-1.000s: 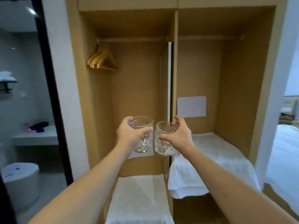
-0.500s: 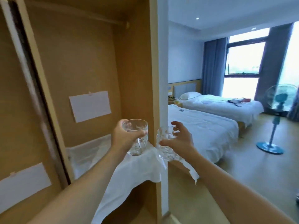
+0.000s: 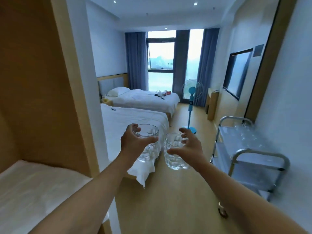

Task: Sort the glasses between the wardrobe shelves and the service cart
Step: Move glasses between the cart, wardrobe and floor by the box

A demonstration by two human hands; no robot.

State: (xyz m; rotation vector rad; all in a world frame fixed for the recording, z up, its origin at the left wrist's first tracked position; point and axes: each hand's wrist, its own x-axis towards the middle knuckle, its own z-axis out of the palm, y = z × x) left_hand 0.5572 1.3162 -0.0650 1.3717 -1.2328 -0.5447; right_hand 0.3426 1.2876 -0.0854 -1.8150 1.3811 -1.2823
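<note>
Now the view has turned from the wardrobe to the room; left hand (image 3: 133, 144) grips one glass (image 3: 148, 144), right hand (image 3: 189, 149) grips another glass (image 3: 173, 152), service cart (image 3: 249, 149) nearby

Two clear dimpled glasses (image 3: 148, 144) (image 3: 174, 152) held upright side by side, near the metal service cart (image 3: 249, 154).

Clear dimpled glasses (image 3: 175, 154); silver cart (image 3: 253, 152); blue fan (image 3: 191, 93)

Hotel room: twin white beds (image 3: 135, 114), service cart (image 3: 249, 149), curtained window (image 3: 160, 58).
</note>
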